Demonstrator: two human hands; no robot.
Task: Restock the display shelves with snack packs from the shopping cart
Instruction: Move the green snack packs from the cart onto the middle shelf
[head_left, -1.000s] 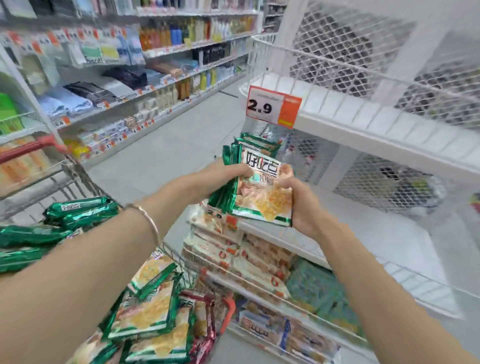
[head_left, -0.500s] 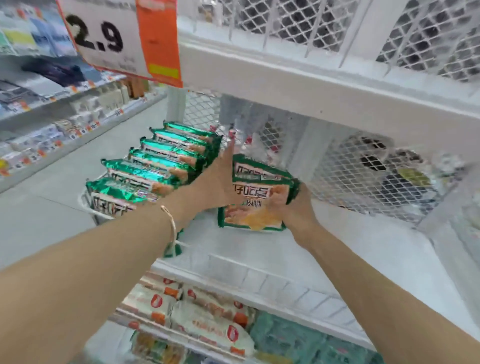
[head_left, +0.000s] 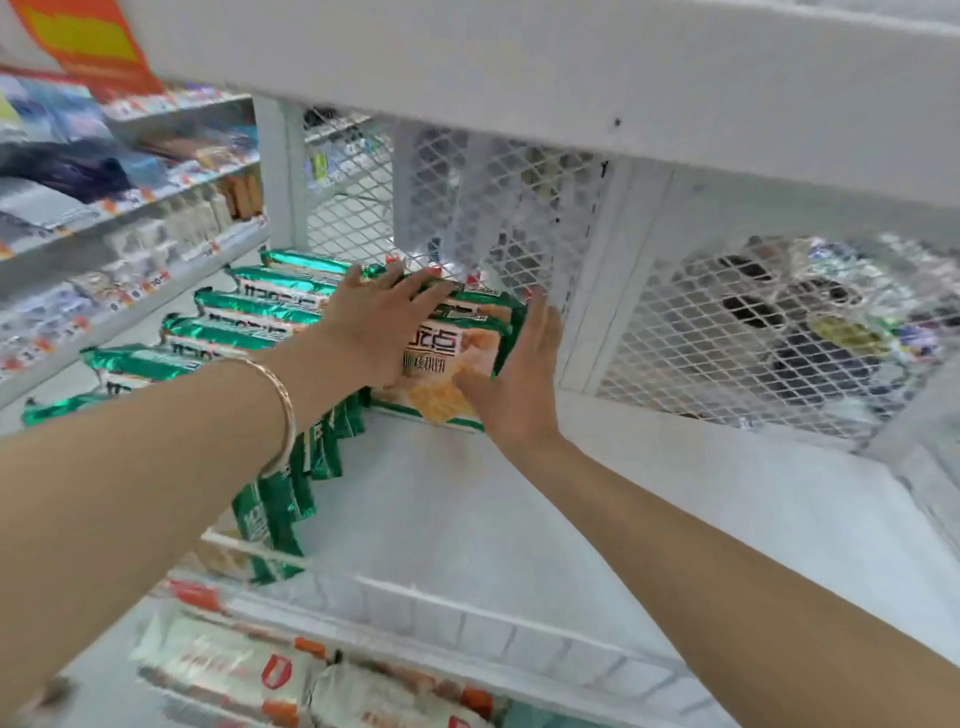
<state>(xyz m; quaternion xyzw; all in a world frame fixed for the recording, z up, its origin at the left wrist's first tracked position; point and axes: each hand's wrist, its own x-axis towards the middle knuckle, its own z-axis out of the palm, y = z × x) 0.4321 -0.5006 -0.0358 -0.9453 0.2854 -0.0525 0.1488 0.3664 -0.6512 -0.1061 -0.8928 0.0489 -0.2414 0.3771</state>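
**Inspector:** What is noted of materials and shapes?

**Recorder:** A smooth, flat, white painted shelf (head_left: 519, 519) is recorded, backed by a white diamond-mesh panel (head_left: 524, 218). A small stack of glossy, green-edged foil snack packs (head_left: 457, 358) is seen at the back of that shelf, close to the mesh. The packs are flat and rectangular, with a biscuit picture on the front. A row of matching green foil packs (head_left: 244, 325) is stood on edge just to its left. Soft white-and-red packets (head_left: 234, 665) are made out on the level below, but they are blurred.

**Inspector:** How is the stack set?

**Recorder:** It is stood on its lower edge. The printed face is turned to the shelf front, with the lettering upright and the green top seam uppermost. Height and width appear near equal from this angle, so the long axis cannot be told.

**Inspector:** And the hands?

**Recorder:** The left hand (head_left: 379, 327) is laid over the stack's upper left, with the fingers straight and spread apart. A thin gold-coloured bangle (head_left: 288, 415) is worn on that wrist. The right hand (head_left: 519, 374) is pressed flat against the stack's right edge, with the fingers straight and together and the thumb on the front face.
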